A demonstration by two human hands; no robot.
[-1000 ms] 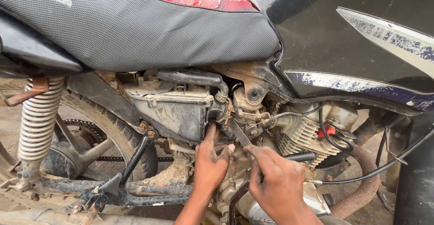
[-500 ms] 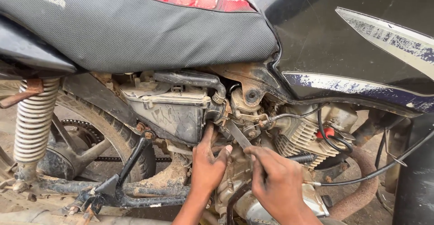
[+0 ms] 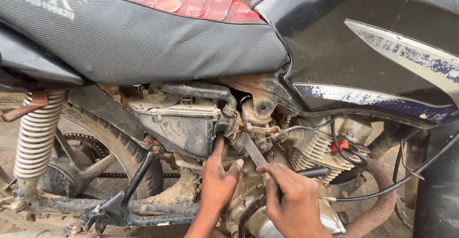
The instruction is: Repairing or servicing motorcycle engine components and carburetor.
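The right hand grips a flat grey metal wrench, whose tip sits just right of the dusty black plastic air box. The left hand holds nothing; its fingers touch below that box.

The left hand reaches upward with fingers extended, while the right hand is curled closed.

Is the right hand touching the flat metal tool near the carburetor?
Touching. The head view shows the right hand with thumb and fingertips pinched on the lower end of the flat metal tool, with no gap between them.
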